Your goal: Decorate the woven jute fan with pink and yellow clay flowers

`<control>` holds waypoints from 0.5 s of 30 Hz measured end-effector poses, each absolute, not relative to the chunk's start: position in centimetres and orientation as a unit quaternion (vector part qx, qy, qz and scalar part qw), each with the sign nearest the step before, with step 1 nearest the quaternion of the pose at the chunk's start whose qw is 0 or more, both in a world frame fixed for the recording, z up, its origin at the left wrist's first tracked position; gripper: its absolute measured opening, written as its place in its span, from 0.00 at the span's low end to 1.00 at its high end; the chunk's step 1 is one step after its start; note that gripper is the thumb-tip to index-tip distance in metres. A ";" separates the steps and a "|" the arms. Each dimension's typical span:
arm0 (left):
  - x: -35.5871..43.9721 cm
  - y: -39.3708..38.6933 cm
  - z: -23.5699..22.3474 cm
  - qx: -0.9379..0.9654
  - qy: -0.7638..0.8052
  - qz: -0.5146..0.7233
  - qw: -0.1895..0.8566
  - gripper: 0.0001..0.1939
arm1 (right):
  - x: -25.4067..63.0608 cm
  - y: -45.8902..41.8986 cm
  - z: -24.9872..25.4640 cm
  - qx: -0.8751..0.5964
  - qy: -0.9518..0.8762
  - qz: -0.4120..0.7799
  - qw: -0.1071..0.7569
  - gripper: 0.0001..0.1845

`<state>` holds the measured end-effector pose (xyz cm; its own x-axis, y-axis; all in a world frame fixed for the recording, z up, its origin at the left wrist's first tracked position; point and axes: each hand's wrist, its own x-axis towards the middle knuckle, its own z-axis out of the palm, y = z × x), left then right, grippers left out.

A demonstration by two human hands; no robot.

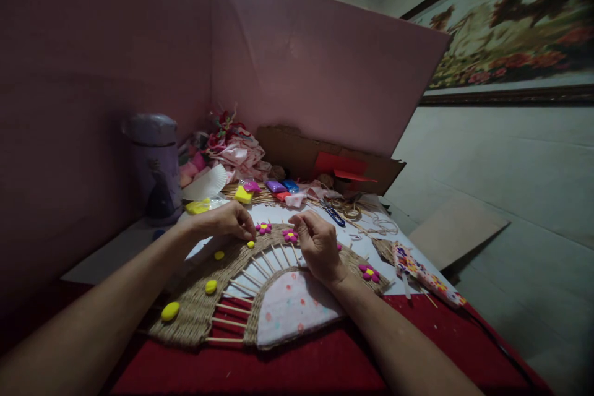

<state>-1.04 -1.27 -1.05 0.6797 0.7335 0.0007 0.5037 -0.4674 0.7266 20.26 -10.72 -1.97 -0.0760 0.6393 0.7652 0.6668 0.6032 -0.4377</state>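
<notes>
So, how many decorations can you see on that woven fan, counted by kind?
Yellow dots: 4
Pink flowers in plain view: 3
Pink piece mostly hidden by the right hand: 1
Total visible: 8

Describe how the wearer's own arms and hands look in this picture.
The left forearm and right forearm are bare, with no sleeve in view. The left hand and right hand are ungloved. No watch or bracelet shows; whether a ring is worn is unclear.

head view | text: none legible | labels, brands: none legible | numbers, signs: none legible
</notes>
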 end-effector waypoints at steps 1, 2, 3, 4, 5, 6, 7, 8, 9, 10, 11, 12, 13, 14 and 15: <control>-1.0 -1.3 -1.1 0.842 0.366 0.159 0.363 0.10 | 20.3 -10.7 -2.0 -0.445 -0.734 -0.014 0.513 0.12; -1.0 -1.3 -1.1 0.843 0.364 0.158 0.364 0.11 | 20.3 -10.7 -2.0 -0.445 -0.734 -0.015 0.513 0.12; -1.0 -1.4 -1.1 0.843 0.362 0.157 0.366 0.11 | 20.3 -10.7 -2.0 -0.445 -0.734 -0.014 0.512 0.12; -1.0 -1.4 -1.1 0.842 0.360 0.154 0.370 0.12 | 20.3 -10.7 -2.1 -0.445 -0.735 -0.014 0.512 0.12; -0.9 -1.4 -1.1 0.840 0.360 0.151 0.376 0.12 | 20.2 -10.7 -2.1 -0.446 -0.735 -0.013 0.512 0.12; -0.9 -1.5 -1.1 0.838 0.361 0.148 0.382 0.13 | 20.2 -10.7 -2.1 -0.446 -0.735 -0.013 0.511 0.12; -0.9 -1.5 -1.0 0.836 0.363 0.147 0.385 0.13 | 20.2 -10.7 -2.1 -0.445 -0.735 -0.013 0.511 0.12; -0.9 -1.5 -1.0 0.835 0.364 0.149 0.384 0.13 | 20.2 -10.7 -2.1 -0.443 -0.736 -0.012 0.512 0.11; -0.9 -1.5 -0.9 0.835 0.366 0.155 0.380 0.14 | 20.2 -10.6 -2.1 -0.441 -0.737 -0.012 0.512 0.11; -0.9 -1.5 -0.8 0.836 0.369 0.163 0.372 0.14 | 20.3 -10.6 -2.1 -0.440 -0.738 -0.011 0.512 0.11; -0.9 -1.5 -0.7 0.834 0.376 0.171 0.365 0.14 | 20.3 -10.6 -2.1 -0.439 -0.739 -0.010 0.512 0.11; -0.9 -1.5 -0.6 0.830 0.386 0.178 0.362 0.13 | 20.3 -10.6 -2.1 -0.438 -0.739 -0.008 0.511 0.11; -0.9 -1.5 -0.5 0.822 0.399 0.183 0.363 0.12 | 20.3 -10.7 -2.1 -0.438 -0.740 -0.008 0.510 0.11; -0.9 -1.6 -0.4 0.813 0.413 0.186 0.367 0.11 | 20.3 -10.7 -2.1 -0.438 -0.741 -0.008 0.509 0.11; -0.9 -1.6 -0.4 0.804 0.425 0.190 0.370 0.11 | 20.3 -10.7 -2.1 -0.438 -0.742 -0.009 0.508 0.11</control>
